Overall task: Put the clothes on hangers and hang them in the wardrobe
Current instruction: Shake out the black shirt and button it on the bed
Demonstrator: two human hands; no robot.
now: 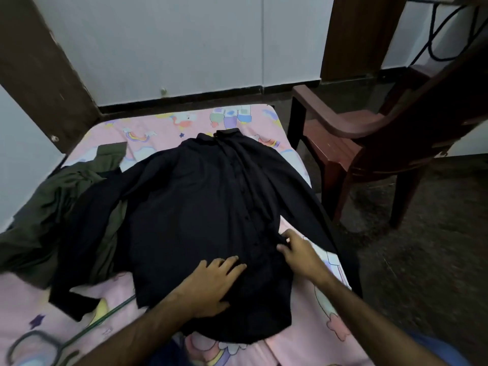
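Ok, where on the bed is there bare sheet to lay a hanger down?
Bare sheet runs along the far edge, beyond the black shirt collar. A smaller patch lies near right, beside the right hand. The near-left corner holds a hanger. The middle and left are crowded: the shirt, with the left hand on it, overlaps the green garment.

1. You have one black shirt [200,212] spread on the bed.
2. You have one olive-green garment [52,207] beside it, partly under its sleeve.
3. One hanger [34,347] lies at the near left corner.
4. One brown chair [383,143] stands to the right.
5. Two hands: left hand [214,283], right hand [301,254].
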